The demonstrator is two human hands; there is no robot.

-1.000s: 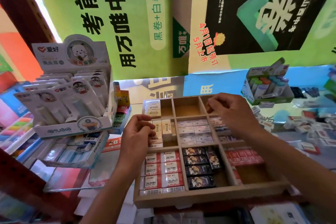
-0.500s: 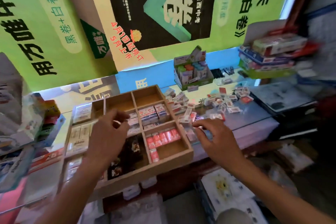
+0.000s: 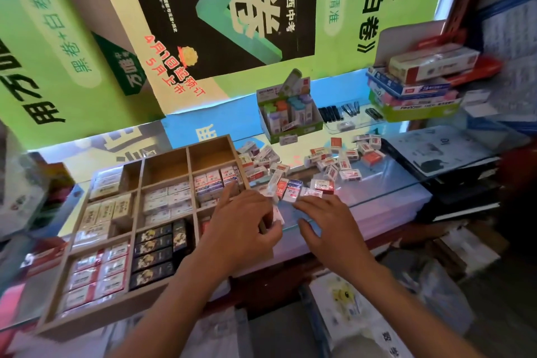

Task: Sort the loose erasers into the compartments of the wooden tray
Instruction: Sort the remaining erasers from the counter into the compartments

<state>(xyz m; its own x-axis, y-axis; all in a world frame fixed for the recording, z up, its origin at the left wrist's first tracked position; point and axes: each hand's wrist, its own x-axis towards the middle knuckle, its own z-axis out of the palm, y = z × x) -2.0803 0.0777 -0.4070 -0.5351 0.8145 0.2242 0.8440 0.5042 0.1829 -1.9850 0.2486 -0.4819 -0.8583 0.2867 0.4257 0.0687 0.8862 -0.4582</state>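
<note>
Beside the wooden tray (image 3: 186, 151), loose erasers (image 3: 328, 164) scatter over the glass counter (image 3: 386, 183). Left hand (image 3: 241, 222) pinches an eraser at the tray's right wall; right hand (image 3: 325, 221) lies spread, fingers (image 3: 305, 203) touching wrapped erasers.

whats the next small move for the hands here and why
Probably the right hand should close on one of the loose erasers just beyond its fingertips. Its fingers lie spread on the glass counter and it holds nothing, while the pile sits right of the wooden tray. The left hand hovers at the tray's right edge; whether it holds an eraser is unclear.
</note>
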